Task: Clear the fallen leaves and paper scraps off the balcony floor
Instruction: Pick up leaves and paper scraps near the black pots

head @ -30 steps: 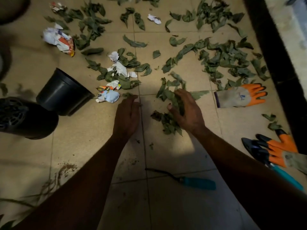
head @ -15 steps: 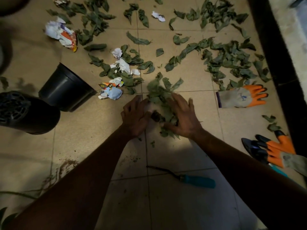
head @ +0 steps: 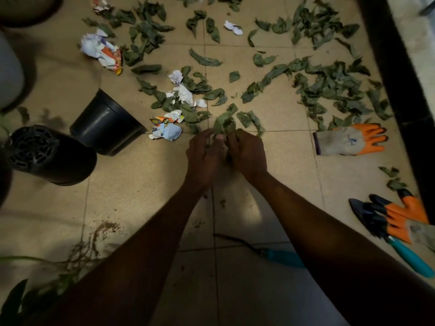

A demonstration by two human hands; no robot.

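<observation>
Leaves (head: 223,123) clutched between left hand (head: 204,158) and right hand (head: 247,154), paper scraps (head: 166,132) beside

Hands block my view: left hand (head: 204,158) and right hand (head: 247,154) curl round the leaf bunch (head: 224,122). Only its top pokes out, so I can't tell how much is inside. Right forearm covers the butt of the teal-handled tool (head: 280,256). Right edge cuts the cuff of the orange glove (head: 407,217), which hides the trowel (head: 409,257) mid-shaft. Dark pot (head: 28,8) top-left and pale container (head: 9,71) are mostly out of frame. Plant (head: 14,300) bottom-left is too dark to make out. Print on crumpled paper (head: 103,50) is unreadable.
</observation>
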